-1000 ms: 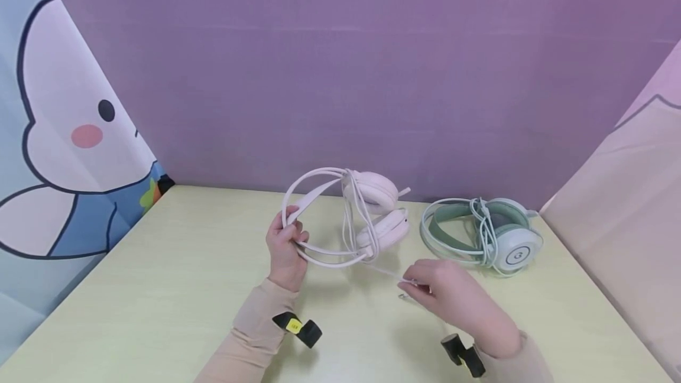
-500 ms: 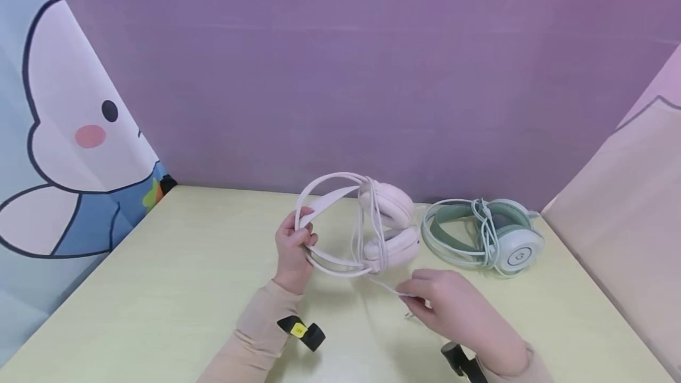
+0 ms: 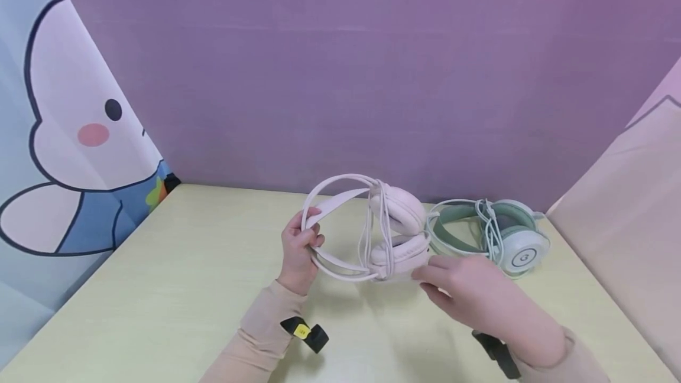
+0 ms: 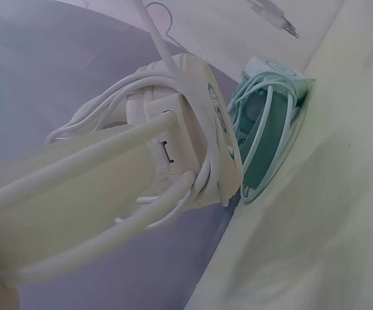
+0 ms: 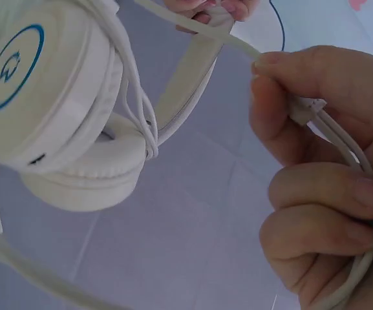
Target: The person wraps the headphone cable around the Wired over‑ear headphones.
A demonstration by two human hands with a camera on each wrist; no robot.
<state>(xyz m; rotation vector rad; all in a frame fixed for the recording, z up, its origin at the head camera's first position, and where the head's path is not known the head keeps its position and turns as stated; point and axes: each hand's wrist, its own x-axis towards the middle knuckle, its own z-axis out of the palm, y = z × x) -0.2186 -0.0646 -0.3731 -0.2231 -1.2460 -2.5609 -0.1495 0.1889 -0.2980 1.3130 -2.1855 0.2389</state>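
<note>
White headphones (image 3: 405, 208) are held above the table, ear cups toward the right. My left hand (image 3: 298, 256) grips their headband at its left end. White cable strands wrap across the band near the ear cups. My right hand (image 3: 473, 291) is just right of the lower ear cup. In the right wrist view, its thumb and forefinger pinch the white cable (image 5: 202, 27), and other fingers curl round more of it. A small cable splitter (image 5: 306, 110) shows beneath the fingertips. The left wrist view shows the band's joint at an ear cup (image 4: 173, 139).
Green-and-white headphones (image 3: 524, 253), wrapped in their own cable, lie on the table at the right, partly behind the white pair. A pale yellow table (image 3: 175, 288) meets a purple backdrop (image 3: 340, 75). Printed cloths (image 3: 80, 93) hang at the sides.
The white headphones and my left hand have shifted right and slightly down. My right hand has moved right with the cable, and the cable's loose end beneath it is no longer visible in the head view.
</note>
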